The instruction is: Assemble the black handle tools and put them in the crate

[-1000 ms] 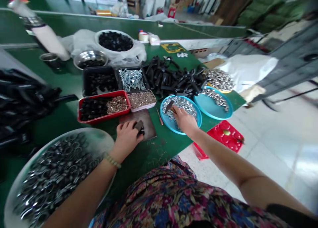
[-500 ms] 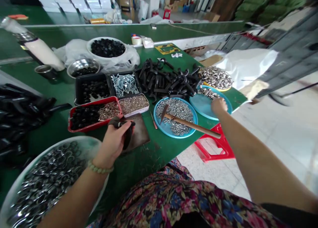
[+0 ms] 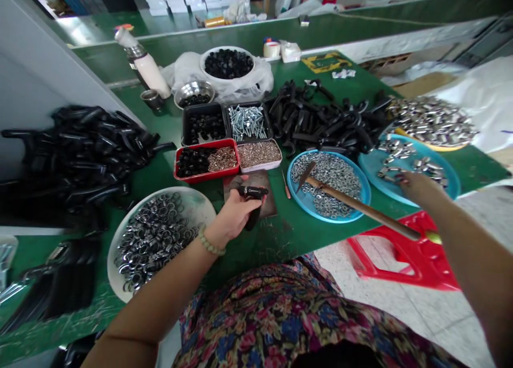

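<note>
My left hand (image 3: 234,213) is closed around a black plastic handle-like part (image 3: 253,192), held above a flat metal plate (image 3: 269,197) on the bench. My right hand (image 3: 422,189) reaches into a blue tray (image 3: 451,167) of small silver metal fittings (image 3: 428,167). Its fingers are drawn together at the near-left fittings; whatever lies between the fingertips is too small and blurred to name. Left of that tray, a hammer (image 3: 356,200) with a wooden handle rests across a blue tray of metal nuts (image 3: 332,170). A thin screwdriver (image 3: 286,186) lies between the plate and the nuts.
Beyond the plate are a red tray (image 3: 188,179), a tin of small brass-coloured pieces (image 3: 259,154) and a tray of screws (image 3: 246,122). Black parts (image 3: 320,119) are heaped behind. A bowl of metal rings (image 3: 200,197) stands left; a red stool (image 3: 412,272) is below the bench edge.
The view has swung left, so the bench sits further right. In the blue tray, the silver fittings are more spread out, and my right hand is now at the near-left ones. My left hand still holds the black part.
</note>
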`<action>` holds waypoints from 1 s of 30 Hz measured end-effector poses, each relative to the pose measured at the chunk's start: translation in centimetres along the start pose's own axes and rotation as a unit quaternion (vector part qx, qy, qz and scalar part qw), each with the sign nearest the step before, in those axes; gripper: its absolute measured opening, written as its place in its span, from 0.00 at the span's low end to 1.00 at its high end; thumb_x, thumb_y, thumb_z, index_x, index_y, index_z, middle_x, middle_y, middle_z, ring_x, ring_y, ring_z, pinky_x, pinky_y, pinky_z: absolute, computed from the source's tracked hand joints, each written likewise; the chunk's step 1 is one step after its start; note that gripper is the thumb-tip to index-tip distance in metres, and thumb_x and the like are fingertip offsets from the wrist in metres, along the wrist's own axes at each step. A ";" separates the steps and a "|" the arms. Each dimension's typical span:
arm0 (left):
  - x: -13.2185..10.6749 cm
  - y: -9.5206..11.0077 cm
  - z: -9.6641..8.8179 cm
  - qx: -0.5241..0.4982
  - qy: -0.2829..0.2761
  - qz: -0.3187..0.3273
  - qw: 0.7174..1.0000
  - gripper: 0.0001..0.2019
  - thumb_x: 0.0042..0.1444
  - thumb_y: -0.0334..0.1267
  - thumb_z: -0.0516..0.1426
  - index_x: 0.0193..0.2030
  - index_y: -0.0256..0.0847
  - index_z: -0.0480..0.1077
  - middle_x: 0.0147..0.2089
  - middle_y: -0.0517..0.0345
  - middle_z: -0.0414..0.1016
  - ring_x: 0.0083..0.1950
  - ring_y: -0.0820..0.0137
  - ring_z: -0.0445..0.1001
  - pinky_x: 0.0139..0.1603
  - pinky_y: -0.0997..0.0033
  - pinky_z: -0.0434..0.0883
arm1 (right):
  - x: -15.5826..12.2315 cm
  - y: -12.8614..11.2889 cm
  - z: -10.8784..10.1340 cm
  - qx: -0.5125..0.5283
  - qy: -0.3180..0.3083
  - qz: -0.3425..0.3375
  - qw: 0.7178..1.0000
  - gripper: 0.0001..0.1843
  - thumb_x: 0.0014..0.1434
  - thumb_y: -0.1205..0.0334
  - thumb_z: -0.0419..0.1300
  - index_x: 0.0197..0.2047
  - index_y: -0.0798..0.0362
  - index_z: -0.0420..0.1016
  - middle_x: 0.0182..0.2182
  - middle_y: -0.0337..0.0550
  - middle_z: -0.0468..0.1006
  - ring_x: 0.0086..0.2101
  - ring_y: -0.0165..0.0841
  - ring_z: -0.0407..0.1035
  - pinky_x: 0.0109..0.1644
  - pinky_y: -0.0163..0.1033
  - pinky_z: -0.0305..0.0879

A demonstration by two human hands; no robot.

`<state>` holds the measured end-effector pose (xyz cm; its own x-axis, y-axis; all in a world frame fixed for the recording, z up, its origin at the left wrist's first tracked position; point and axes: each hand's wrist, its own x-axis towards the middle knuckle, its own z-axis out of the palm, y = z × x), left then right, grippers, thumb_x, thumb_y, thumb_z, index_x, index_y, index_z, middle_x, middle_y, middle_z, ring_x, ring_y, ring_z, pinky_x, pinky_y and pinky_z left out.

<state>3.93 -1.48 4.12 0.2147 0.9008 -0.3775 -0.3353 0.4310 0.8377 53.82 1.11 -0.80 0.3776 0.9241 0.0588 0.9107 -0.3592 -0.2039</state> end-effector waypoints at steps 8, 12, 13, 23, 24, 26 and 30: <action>-1.5 -1.0 0.1 0.051 0.006 0.007 0.999 0.35 0.45 0.36 0.67 0.59 0.45 0.58 0.41 0.59 0.78 0.41 0.71 0.78 0.47 0.70 0.72 | -0.9 -1.2 1.4 0.030 -0.019 0.013 0.999 0.19 0.56 0.56 0.62 0.47 0.60 0.71 0.42 0.58 0.76 0.36 0.35 0.69 0.39 0.38 0.63; -2.1 -0.9 0.4 0.061 -0.003 0.014 0.998 0.36 0.45 0.34 0.67 0.60 0.46 0.58 0.41 0.61 0.78 0.44 0.72 0.77 0.50 0.72 0.71 | 0.0 -1.7 2.2 0.034 -0.015 0.012 0.999 0.19 0.57 0.54 0.60 0.45 0.60 0.73 0.38 0.55 0.77 0.36 0.37 0.69 0.41 0.41 0.64; -2.3 -0.8 0.4 0.058 -0.002 0.015 0.998 0.37 0.45 0.34 0.67 0.61 0.46 0.57 0.41 0.61 0.78 0.44 0.72 0.77 0.51 0.72 0.70 | 0.2 -1.8 2.3 0.035 -0.010 0.008 0.999 0.18 0.58 0.56 0.59 0.46 0.61 0.73 0.39 0.56 0.77 0.37 0.38 0.70 0.41 0.41 0.65; -2.9 -0.4 0.8 0.040 0.021 -0.017 0.999 0.40 0.41 0.34 0.68 0.62 0.45 0.57 0.38 0.62 0.78 0.38 0.72 0.77 0.46 0.72 0.71 | 2.7 -2.4 2.1 0.019 -0.028 -0.037 0.999 0.14 0.57 0.63 0.57 0.45 0.58 0.76 0.44 0.55 0.78 0.43 0.41 0.70 0.48 0.44 0.64; -2.9 -0.4 0.7 0.041 0.021 -0.014 0.999 0.40 0.42 0.34 0.68 0.62 0.45 0.57 0.38 0.61 0.78 0.39 0.72 0.78 0.47 0.72 0.71 | 2.7 -2.3 2.0 0.013 -0.027 -0.030 0.999 0.13 0.56 0.62 0.58 0.44 0.58 0.75 0.42 0.56 0.78 0.40 0.41 0.70 0.46 0.44 0.64; -2.9 -0.4 0.5 0.044 0.022 -0.009 0.999 0.39 0.43 0.35 0.68 0.61 0.45 0.57 0.40 0.60 0.78 0.39 0.72 0.78 0.47 0.71 0.71 | 2.6 -2.1 1.7 0.002 -0.017 -0.015 1.000 0.15 0.55 0.60 0.60 0.44 0.59 0.74 0.39 0.56 0.78 0.38 0.41 0.70 0.43 0.44 0.64; -2.8 -0.5 0.5 0.045 0.023 -0.016 0.999 0.39 0.42 0.35 0.68 0.61 0.43 0.57 0.39 0.60 0.78 0.38 0.72 0.77 0.46 0.71 0.71 | 1.9 -1.8 1.2 -0.013 0.009 0.005 1.000 0.19 0.54 0.56 0.61 0.46 0.59 0.74 0.38 0.56 0.78 0.40 0.45 0.70 0.43 0.45 0.65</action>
<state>3.96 -4.23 4.96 0.1806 0.8886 -0.4216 -0.2453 0.4558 0.8556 52.73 3.71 -1.53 0.3899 0.9179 0.0735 0.9105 -0.3723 -0.1796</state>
